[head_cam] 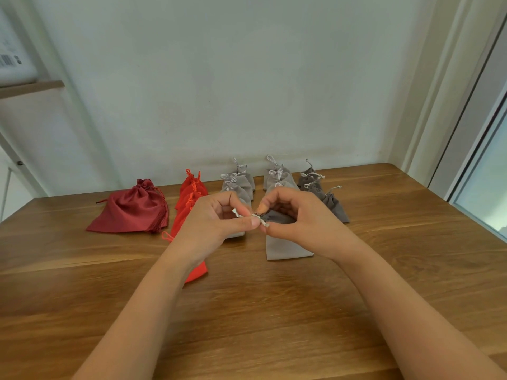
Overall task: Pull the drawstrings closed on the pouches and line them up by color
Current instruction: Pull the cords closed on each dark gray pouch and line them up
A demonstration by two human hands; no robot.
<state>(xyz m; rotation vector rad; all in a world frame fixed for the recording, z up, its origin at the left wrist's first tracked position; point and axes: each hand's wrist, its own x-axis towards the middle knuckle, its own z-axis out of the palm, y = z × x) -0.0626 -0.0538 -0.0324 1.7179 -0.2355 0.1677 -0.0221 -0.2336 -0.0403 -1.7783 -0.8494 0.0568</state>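
Head view: with the left hand (219,219) pinching the pale drawstring cord (237,213) and the right hand (300,219) curled round the small dark grey velvet pouch (277,216) above the middle of the brown wooden table (247,311), draw the 2 cord ends apart evenly until the neck gathers tight.

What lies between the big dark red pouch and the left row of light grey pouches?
In the head view, a row of orange-red pouches lies between the dark red pouch and the left light grey row.
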